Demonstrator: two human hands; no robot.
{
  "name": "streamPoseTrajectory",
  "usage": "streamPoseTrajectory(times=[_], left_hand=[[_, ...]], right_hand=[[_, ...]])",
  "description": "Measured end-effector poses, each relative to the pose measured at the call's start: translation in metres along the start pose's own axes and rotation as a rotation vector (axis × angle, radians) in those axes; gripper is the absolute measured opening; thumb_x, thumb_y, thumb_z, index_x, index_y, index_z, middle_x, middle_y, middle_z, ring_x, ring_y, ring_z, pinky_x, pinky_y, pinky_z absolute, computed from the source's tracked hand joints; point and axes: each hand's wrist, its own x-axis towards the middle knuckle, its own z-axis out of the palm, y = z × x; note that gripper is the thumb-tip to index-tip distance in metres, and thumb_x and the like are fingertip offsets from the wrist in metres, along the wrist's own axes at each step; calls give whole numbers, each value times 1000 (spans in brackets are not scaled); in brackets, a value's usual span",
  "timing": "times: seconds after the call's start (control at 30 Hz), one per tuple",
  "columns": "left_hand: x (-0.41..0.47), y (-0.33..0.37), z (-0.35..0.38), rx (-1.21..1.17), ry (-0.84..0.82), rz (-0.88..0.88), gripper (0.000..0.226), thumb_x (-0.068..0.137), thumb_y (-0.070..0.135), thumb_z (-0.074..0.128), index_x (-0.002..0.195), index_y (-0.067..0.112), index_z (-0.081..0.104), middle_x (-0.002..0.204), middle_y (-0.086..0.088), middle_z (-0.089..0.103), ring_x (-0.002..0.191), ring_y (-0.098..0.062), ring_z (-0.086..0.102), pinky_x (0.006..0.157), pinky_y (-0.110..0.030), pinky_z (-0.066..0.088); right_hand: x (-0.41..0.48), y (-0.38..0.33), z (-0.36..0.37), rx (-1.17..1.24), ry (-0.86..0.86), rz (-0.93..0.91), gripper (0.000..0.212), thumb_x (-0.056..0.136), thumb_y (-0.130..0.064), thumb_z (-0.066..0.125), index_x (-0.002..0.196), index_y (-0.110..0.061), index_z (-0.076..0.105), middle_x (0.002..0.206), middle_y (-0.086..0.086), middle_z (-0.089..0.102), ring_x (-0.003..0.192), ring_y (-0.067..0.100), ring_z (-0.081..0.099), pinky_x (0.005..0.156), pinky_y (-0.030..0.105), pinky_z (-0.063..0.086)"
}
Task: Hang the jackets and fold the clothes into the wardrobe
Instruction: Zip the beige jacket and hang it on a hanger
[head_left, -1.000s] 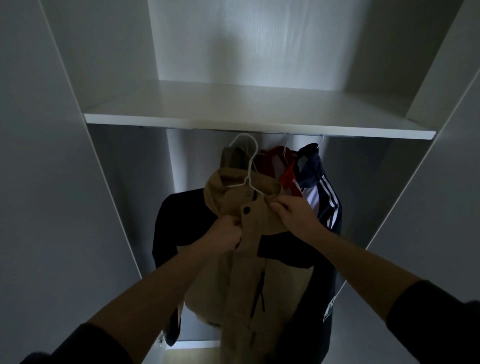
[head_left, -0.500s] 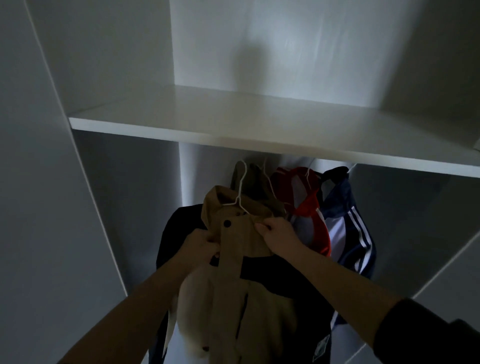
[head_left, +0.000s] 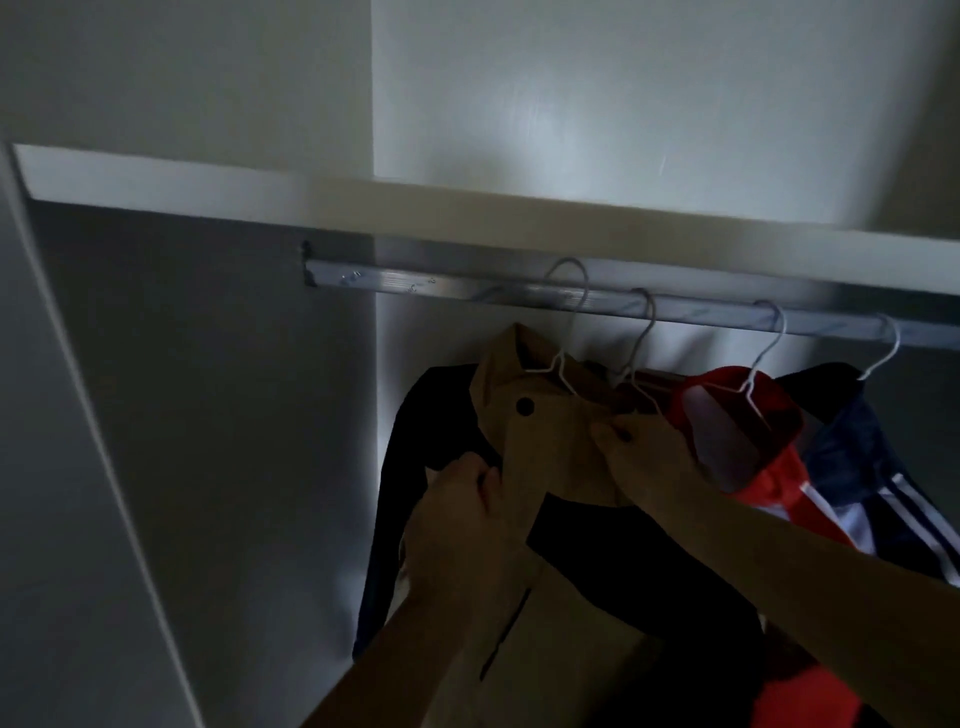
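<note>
- The tan jacket (head_left: 550, 452) is carried on a white hanger (head_left: 563, 338) just under the rail (head_left: 457, 286) — whether the hook is seated cannot be told.
- Its front edge is gripped by the left hand (head_left: 462, 519); fabric below the collar is pinched by the right hand (head_left: 644, 457).
- A red jacket (head_left: 748, 441) is hung just beside it.

no readable text or labels.
</note>
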Motion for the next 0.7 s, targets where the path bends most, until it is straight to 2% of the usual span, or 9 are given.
streamPoseTrajectory(times=[0.07,0.13,0.27,0.4,0.47,0.57,0.7], left_hand=[[11,-3,0,64,40,80,29,95,13,45,66,15,45,56,7,40,51,-6,38,52,-20,28],[22,-10,1,101,53,93,27,95,12,45,68,12,47,57,6,41,53,-11,42,59,-25,31],[36,-20,5,198,55,88,30,94,10,43,64,12,46,57,6,41,56,-13,43,72,-23,23],[44,-31,6,248,18,56,36,94,13,43,60,20,35,56,8,39,54,-8,40,74,-26,23],[43,-38,7,246,-11,45,38,94,13,44,59,21,34,55,9,38,54,-7,39,76,-26,25],[42,-44,9,253,-42,18,34,94,16,45,61,20,38,57,8,41,57,-9,43,75,-25,22],[41,-45,9,232,-60,17,25,94,18,46,71,13,51,61,4,50,60,-11,50,72,-26,19]], right_hand=[[8,-4,5,2,26,17,35,99,-28,47,90,0,66,87,16,65,74,24,56,51,24,30],[13,-6,10,53,59,31,37,99,-27,48,93,4,67,90,20,67,73,25,58,53,22,35],[26,-13,19,88,74,77,39,97,-26,50,88,6,69,87,23,67,73,27,57,54,31,31],[33,-15,31,99,9,143,36,97,-26,50,86,3,68,79,11,58,74,20,49,65,24,33],[33,-12,40,105,-31,168,38,98,-28,49,75,-2,63,72,4,54,70,18,49,59,25,33],[34,-7,44,73,-57,169,42,99,-30,47,61,-12,51,61,0,47,57,12,44,50,26,29],[35,-3,37,36,-109,119,43,99,-34,46,61,-14,49,61,1,47,58,14,45,52,27,33]])
